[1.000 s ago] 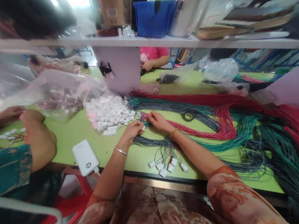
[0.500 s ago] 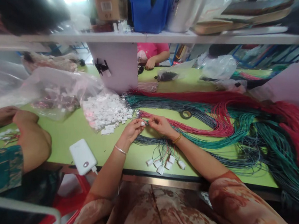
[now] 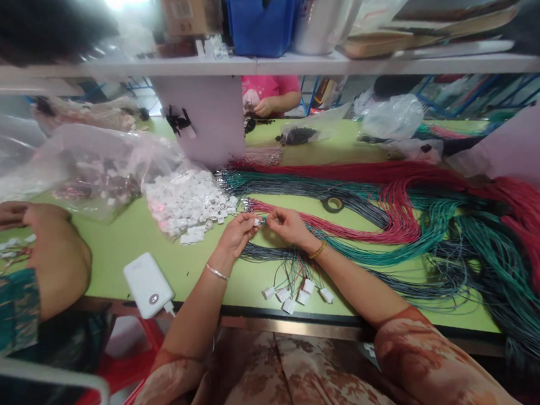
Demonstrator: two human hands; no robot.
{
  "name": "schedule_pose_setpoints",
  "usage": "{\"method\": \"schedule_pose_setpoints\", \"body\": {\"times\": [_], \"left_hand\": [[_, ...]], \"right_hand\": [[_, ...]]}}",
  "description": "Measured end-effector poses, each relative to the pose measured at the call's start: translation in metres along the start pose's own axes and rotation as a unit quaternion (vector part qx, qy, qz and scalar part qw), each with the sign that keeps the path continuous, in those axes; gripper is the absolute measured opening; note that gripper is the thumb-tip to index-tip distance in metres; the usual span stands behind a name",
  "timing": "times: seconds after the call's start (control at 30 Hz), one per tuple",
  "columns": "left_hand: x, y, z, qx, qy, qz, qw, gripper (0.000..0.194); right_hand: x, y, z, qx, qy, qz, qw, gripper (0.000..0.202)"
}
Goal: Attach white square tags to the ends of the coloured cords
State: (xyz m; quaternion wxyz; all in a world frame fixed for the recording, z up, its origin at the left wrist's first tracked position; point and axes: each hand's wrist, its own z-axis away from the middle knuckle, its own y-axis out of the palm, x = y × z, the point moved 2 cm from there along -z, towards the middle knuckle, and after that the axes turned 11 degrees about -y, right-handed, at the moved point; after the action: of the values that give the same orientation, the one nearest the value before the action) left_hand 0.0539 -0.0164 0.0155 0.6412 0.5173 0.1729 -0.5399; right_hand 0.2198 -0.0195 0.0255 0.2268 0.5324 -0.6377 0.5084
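Note:
Between the fingertips of my left hand [image 3: 236, 235] is a small white connector housing [image 3: 256, 222]. My right hand [image 3: 290, 227] is closed in a pinch close beside it, on a thin wire [image 3: 264, 220] that looks green; its end by the housing is too small to make out. Below my hands lie several white connectors [image 3: 301, 297] with thin wires attached. A heap of loose white housings [image 3: 187, 200] spills from a clear plastic bag to the left. Red wires [image 3: 348, 228] and green wires [image 3: 392, 251] run in bundles to the right of my hands.
A white power bank [image 3: 149, 285] with a cable lies near the front edge at left. A black tape roll [image 3: 333, 205] rests among the wires. Another person's arm [image 3: 60, 258] is at far left. A shelf [image 3: 258, 66] with a blue bin [image 3: 261, 20] crosses above the table.
The view has shifted slightly. My two hands keep nearly the same pose, still close together at the white connector housing. The person across the table has moved a hand a little.

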Motion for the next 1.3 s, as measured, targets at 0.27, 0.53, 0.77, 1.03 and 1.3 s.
{"method": "schedule_pose_setpoints", "body": {"times": [0.27,0.53,0.77,1.03,1.3], "left_hand": [[0.007,0.002,-0.002,-0.048,0.007,-0.059,0.997,0.024],[0.010,0.003,-0.003,-0.074,-0.005,-0.114,0.991,0.016],[0.008,-0.001,-0.003,-0.059,-0.028,-0.154,0.986,0.019],[0.007,0.001,-0.002,-0.039,-0.019,-0.159,0.986,0.024],[0.004,0.001,0.000,-0.045,-0.008,-0.151,0.987,0.026]], "right_hand": [[-0.002,0.007,0.001,0.049,-0.024,0.029,0.998,0.021],[-0.002,0.003,0.002,0.113,-0.051,0.109,0.986,0.022],[-0.016,-0.001,-0.052,0.154,-0.056,0.280,0.946,0.021],[-0.023,0.017,-0.063,0.275,-0.087,0.420,0.860,0.034],[-0.020,-0.012,-0.057,0.274,-0.039,0.405,0.871,0.025]]}}
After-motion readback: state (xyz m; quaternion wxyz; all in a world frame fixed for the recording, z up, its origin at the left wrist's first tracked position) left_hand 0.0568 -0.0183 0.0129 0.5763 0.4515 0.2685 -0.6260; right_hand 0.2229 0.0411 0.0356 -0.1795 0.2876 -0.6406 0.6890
